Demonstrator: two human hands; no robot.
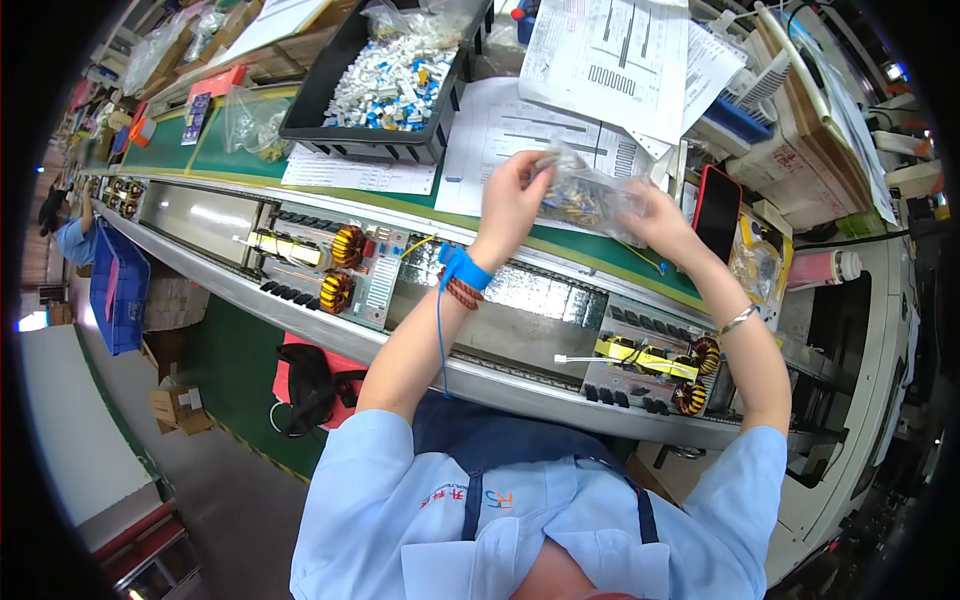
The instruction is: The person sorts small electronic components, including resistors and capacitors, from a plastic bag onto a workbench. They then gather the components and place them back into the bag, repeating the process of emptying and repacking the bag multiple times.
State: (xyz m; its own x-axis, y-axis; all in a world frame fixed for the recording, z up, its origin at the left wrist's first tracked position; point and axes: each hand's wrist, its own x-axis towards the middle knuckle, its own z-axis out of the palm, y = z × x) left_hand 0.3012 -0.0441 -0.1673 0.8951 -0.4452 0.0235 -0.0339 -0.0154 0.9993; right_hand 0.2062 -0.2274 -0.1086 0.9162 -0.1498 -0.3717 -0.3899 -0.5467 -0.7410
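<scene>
Both my hands hold a clear plastic bag (583,200) of small brownish components above the green bench mat. My left hand (513,200) pinches the bag's upper left, a blue wrist strap with a cord around that wrist. On the bag's right side, the fingers of my right hand (655,218) are closed on the plastic. Just below, on the conveyor rail, lie two circuit boards with copper-wound coils: one board (375,290) to the left, another board (640,385) to the right. Printed sheets (480,130) lie beneath and behind the bag.
A black tray (430,143) full of white and blue connectors stands at the back left. A red-edged phone (717,212) lies right of my right hand. The metal conveyor edge (480,378) runs before my body. Far left, another person (75,235) sits near a blue bin (118,290).
</scene>
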